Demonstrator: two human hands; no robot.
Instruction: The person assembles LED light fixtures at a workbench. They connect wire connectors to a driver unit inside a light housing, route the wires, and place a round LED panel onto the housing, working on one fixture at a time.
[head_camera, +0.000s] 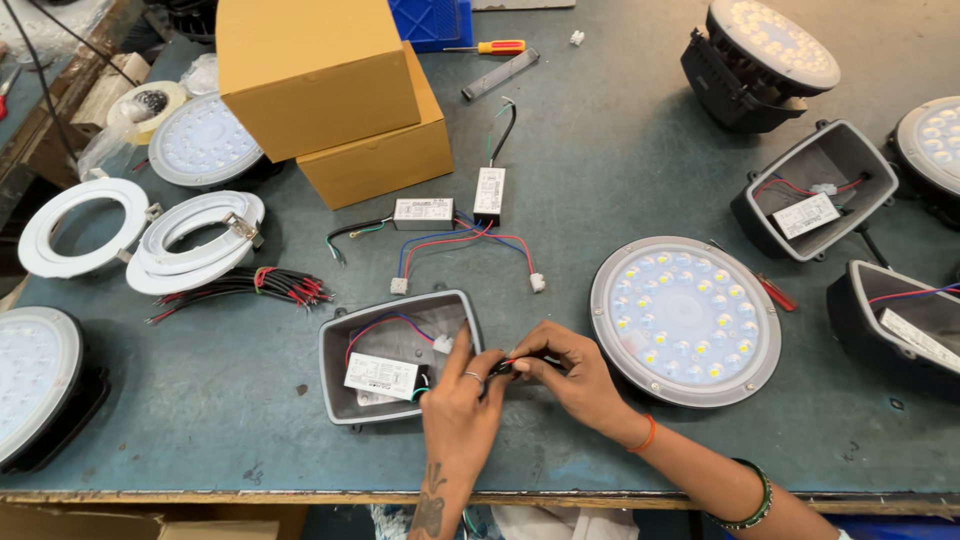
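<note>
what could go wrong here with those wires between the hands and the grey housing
1. Both hands, left hand and right hand, pinch thin wires over the grey housing; a tug might strain their ends.
2. The white driver lies in the housing and could shift.
3. The round LED lamp sits beside the right wrist and could get nudged.

A worn blue-grey workbench (620, 150) with a wooden front edge carries many lamp parts. Near the front sits an open grey housing (400, 357) with a white driver inside; just right of it lies a round LED lamp face (686, 320). Behind the housing lie two small white drivers with coloured wires (455, 212). Two stacked tan cardboard boxes (335, 90) stand at the back left, with white trim rings (140, 238) and a bundle of red and black wires (245, 286) on the left. More housings (815, 190) sit at right.
</note>
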